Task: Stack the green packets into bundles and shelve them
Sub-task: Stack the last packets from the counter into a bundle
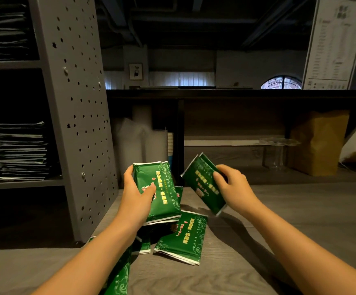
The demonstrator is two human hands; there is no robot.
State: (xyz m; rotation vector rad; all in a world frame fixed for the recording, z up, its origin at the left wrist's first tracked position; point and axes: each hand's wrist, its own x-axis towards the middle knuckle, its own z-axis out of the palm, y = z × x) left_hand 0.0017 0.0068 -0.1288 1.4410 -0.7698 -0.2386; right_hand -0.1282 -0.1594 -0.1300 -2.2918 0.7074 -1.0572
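Observation:
My left hand grips a small bundle of green packets with yellow lettering, thumb across its face, held above the floor. My right hand holds two more green packets, tilted, a little to the right of the bundle and apart from it. Loose green packets lie on the grey wood floor below both hands, one partly under my left forearm. The grey metal shelf unit stands at the left with stacks of packets on its middle shelf.
A dark counter runs across the back, with white plastic rolls, a clear stand and a brown paper bag beneath it. A white sign stands on the counter at the right. The shelf's upper level holds dark stacks.

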